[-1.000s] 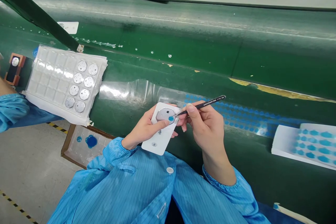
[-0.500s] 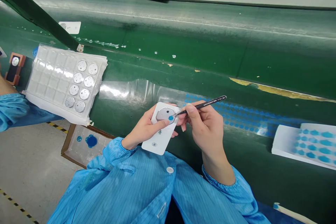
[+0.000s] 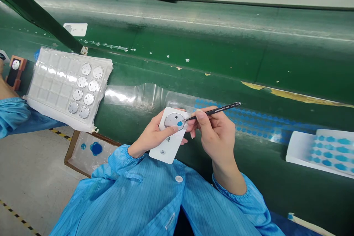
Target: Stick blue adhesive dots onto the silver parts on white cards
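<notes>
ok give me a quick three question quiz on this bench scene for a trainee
1. True or false: the left hand holds the white card.
2. What colour is the dot at the tweezers' tip? A red, B blue, C yellow.
3. How many metal discs sit in the clear tray?

Key: 1 true. 2 B. 3 eight.

- Bright, even overhead light; soft, faint shadows.
- Glare streaks along the green conveyor belt (image 3: 193,37) and clear plastic tray (image 3: 55,77).
- Sharp centre; edges bowed by wide-angle lens.
</notes>
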The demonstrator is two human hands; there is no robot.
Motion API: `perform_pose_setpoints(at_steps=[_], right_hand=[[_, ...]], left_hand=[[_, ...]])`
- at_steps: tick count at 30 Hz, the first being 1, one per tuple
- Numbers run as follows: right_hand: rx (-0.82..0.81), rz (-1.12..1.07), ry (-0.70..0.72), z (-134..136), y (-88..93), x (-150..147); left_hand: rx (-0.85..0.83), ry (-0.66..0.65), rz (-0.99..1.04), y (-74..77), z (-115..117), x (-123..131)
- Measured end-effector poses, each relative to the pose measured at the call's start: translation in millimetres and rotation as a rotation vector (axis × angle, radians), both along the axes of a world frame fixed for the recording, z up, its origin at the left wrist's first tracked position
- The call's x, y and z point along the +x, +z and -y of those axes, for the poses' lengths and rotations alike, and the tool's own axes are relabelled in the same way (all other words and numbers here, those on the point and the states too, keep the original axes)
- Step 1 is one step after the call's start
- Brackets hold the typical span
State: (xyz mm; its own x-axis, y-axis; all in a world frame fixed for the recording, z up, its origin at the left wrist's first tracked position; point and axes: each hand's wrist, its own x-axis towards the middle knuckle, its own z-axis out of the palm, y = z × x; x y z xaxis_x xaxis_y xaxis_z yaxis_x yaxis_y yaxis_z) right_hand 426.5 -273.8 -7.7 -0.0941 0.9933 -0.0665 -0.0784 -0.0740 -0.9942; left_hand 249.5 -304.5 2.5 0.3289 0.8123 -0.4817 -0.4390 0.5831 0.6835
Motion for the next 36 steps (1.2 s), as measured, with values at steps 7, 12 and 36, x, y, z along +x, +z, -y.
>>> perform_pose_setpoints(at_steps=[7,12,36], right_hand=[[0.021,0.029,-0.004,4,-0.9,-1],[0.113,0.022,-0.060,9,0.3,-7],[-0.102,-0.002,0.086,15,-8.5,-14]], left_hand=[[0.036,0.030,-0.066,-2.6,0,1],[0.074,0.098,-0.109,-6.9,2,5],[0.197,0.187,-0.177,-12.9,11,16]])
